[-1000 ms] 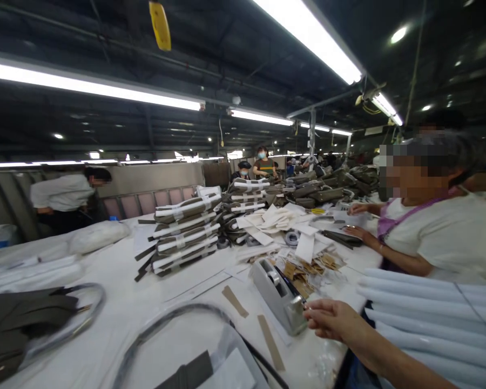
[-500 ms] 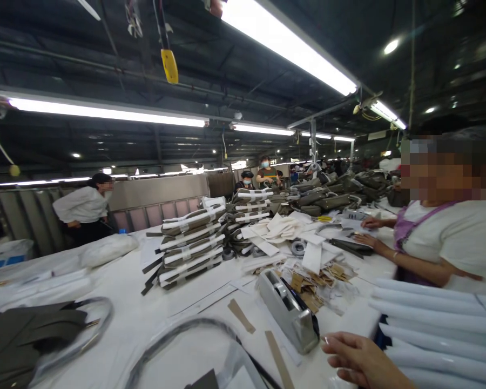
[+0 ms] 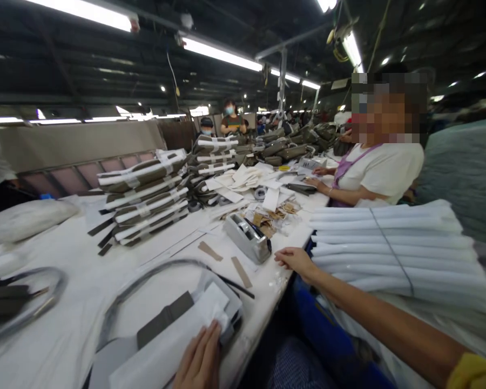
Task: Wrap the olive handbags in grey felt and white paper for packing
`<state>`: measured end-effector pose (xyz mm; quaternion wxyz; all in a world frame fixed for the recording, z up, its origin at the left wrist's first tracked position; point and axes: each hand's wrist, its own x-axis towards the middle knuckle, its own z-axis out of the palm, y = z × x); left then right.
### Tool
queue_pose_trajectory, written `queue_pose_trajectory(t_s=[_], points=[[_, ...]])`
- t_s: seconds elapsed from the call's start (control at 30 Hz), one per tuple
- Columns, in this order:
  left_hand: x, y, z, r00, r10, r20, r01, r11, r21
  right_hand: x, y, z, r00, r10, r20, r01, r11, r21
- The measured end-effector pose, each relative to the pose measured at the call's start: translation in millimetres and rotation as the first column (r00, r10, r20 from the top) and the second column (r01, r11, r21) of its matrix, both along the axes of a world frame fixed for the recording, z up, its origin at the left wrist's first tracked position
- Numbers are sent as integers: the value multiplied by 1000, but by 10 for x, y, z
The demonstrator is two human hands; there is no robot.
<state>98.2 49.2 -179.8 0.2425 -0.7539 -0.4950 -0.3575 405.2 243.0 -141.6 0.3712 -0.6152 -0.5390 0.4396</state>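
Resting on white paper point(image 3: 166, 346), the left hand point(image 3: 202, 354) has unclenched fingers; the right hand point(image 3: 296, 262) curls beside a tape dispenser point(image 3: 243, 237), grasp unclear; stacked bundles point(image 3: 146, 205) stand beyond.

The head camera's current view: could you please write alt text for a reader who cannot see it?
A person's left hand rests on a white sheet at a white table; the right hand, fingers bent, is near a grey tape dispenser. Beyond are stacked dark bundles with white strips, and a co-worker is at the table's right side.
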Motion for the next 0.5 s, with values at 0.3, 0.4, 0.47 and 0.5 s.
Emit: queue_pose_trajectory(t_s=[0.3,0.4,0.47,0.5], points=[[118,-109,108,990,130,57,-127,991,-53,393,-228,436,842,175,511,-358,889,285],[160,-131,142,984,152,89,-145,986,-76,334,-301,736,584,236,776,-683,659,314],[184,-141,162,981,164,108,-154,984,-95,192,-334,957,447,313,838,-835,482,266],[195,-142,170,978,170,117,-157,981,-110,91,-348,1068,391,379,838,-885,405,230]])
